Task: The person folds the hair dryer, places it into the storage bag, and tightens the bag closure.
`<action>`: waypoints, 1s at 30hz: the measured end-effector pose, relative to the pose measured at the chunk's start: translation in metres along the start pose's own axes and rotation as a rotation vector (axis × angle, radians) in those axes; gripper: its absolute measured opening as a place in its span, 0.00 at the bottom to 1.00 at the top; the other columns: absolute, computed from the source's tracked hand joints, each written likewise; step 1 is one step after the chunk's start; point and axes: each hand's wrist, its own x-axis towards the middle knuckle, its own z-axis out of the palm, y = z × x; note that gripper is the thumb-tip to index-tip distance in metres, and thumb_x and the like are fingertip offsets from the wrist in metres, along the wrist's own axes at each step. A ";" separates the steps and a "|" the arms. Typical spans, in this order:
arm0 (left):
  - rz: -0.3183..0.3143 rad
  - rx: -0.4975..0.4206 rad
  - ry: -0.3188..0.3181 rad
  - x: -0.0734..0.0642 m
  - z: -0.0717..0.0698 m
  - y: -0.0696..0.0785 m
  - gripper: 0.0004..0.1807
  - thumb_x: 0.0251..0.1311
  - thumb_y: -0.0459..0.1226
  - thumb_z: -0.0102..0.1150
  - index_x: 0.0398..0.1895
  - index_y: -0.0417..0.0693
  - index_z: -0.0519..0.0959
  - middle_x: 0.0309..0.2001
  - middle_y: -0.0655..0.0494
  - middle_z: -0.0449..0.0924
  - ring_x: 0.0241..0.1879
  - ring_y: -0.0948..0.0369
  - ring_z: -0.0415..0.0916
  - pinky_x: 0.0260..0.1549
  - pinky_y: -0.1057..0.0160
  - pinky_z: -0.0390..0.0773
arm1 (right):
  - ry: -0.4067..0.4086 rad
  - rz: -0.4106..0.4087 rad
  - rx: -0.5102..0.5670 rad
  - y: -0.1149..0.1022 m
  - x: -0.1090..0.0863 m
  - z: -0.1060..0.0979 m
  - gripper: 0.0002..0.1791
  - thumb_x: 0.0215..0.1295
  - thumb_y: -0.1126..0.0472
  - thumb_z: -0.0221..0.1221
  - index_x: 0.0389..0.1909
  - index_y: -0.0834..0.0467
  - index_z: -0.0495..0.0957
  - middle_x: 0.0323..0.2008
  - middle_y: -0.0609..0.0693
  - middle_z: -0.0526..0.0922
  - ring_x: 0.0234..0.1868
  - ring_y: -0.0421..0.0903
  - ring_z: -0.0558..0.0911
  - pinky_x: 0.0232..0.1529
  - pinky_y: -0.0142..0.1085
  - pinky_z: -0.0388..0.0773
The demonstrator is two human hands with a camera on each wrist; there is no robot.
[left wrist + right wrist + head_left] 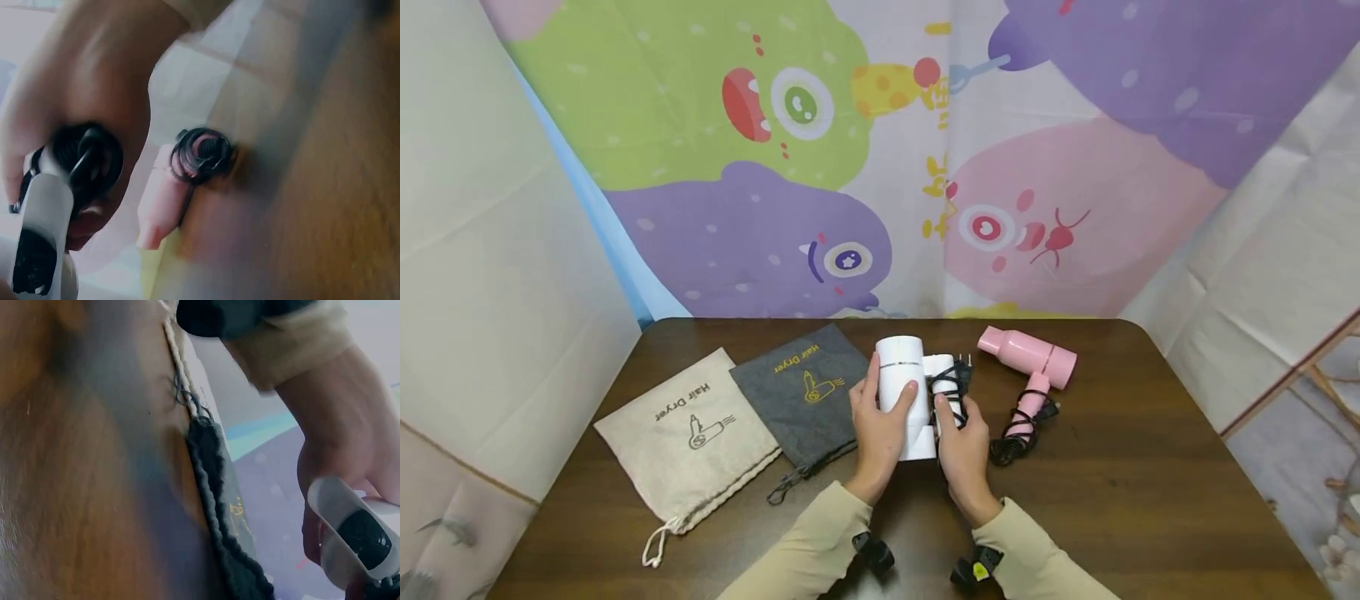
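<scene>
Cartoon-printed cloth (1037, 242) is hung behind a brown table (1112, 500), over which a white hair dryer (898, 383) is gripped round its body by the curled left hand (880, 433) while its folded handle (942, 364), wound with black cord (89, 165), is clasped in the right hand (964, 446), most fingers being hidden. Left of the hands, a grey pouch (805, 408) is partly covered, with a cream pouch (688, 442) farther out; to their right a pink hair dryer (1022, 352) is laid. By both wrist views the white one is cut off.
</scene>
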 end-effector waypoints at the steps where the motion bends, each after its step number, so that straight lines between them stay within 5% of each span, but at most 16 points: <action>1: -0.001 -0.006 0.006 -0.001 0.002 0.000 0.38 0.57 0.42 0.68 0.72 0.54 0.65 0.56 0.41 0.66 0.52 0.49 0.70 0.50 0.52 0.72 | 0.024 -0.014 -0.026 0.001 -0.001 0.003 0.25 0.69 0.52 0.57 0.56 0.69 0.74 0.37 0.62 0.83 0.31 0.42 0.79 0.33 0.30 0.77; 9: -0.010 -0.037 0.043 0.000 0.003 -0.003 0.39 0.56 0.41 0.68 0.72 0.51 0.65 0.56 0.40 0.67 0.53 0.49 0.70 0.53 0.53 0.70 | -0.003 -0.018 -0.045 0.003 0.001 0.008 0.23 0.70 0.54 0.56 0.55 0.69 0.73 0.37 0.61 0.81 0.32 0.42 0.76 0.34 0.30 0.74; 13: -0.026 -0.052 0.041 0.000 0.000 -0.006 0.40 0.56 0.41 0.68 0.72 0.51 0.64 0.57 0.40 0.65 0.53 0.49 0.69 0.53 0.53 0.71 | -0.074 0.003 -0.044 0.001 0.002 0.005 0.24 0.71 0.54 0.55 0.57 0.70 0.72 0.36 0.61 0.80 0.29 0.41 0.76 0.32 0.31 0.74; 23: -0.102 -0.129 0.081 0.005 -0.002 -0.003 0.40 0.54 0.38 0.69 0.72 0.51 0.65 0.57 0.40 0.65 0.48 0.52 0.69 0.44 0.59 0.72 | -0.336 0.052 -0.110 -0.006 0.018 -0.013 0.29 0.71 0.52 0.54 0.66 0.67 0.66 0.50 0.65 0.80 0.42 0.47 0.80 0.42 0.33 0.77; 30: -0.129 -0.202 0.108 0.005 -0.001 0.001 0.39 0.57 0.37 0.67 0.73 0.51 0.63 0.59 0.41 0.64 0.48 0.53 0.69 0.42 0.62 0.73 | -0.405 0.080 -0.073 -0.007 0.025 -0.023 0.31 0.70 0.53 0.56 0.67 0.67 0.65 0.53 0.67 0.80 0.42 0.43 0.82 0.43 0.32 0.77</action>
